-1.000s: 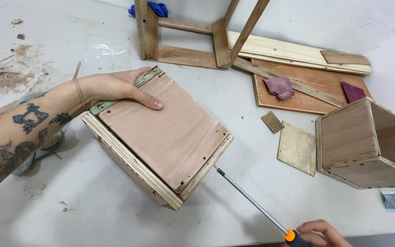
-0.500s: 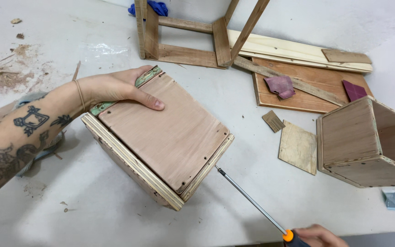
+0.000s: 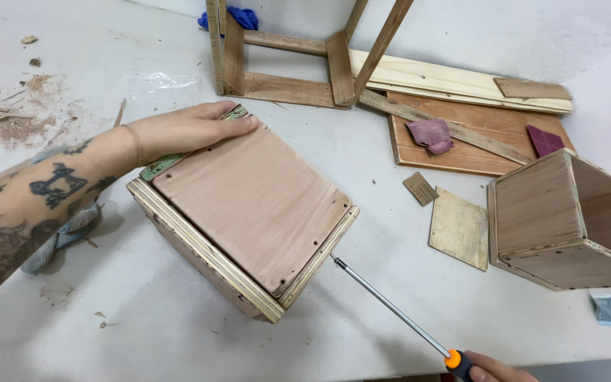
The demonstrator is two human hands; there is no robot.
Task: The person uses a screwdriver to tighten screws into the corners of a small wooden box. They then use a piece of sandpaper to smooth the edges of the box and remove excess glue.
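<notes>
Here, the plywood box (image 3: 249,205) has screw-dotted edges

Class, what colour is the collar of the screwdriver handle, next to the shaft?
Orange, on the screwdriver in the right hand; head view.

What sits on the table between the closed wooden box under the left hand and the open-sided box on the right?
In the head view, between the closed wooden box and the open-sided box, a square plywood offcut and a smaller wood scrap lie flat.
</notes>
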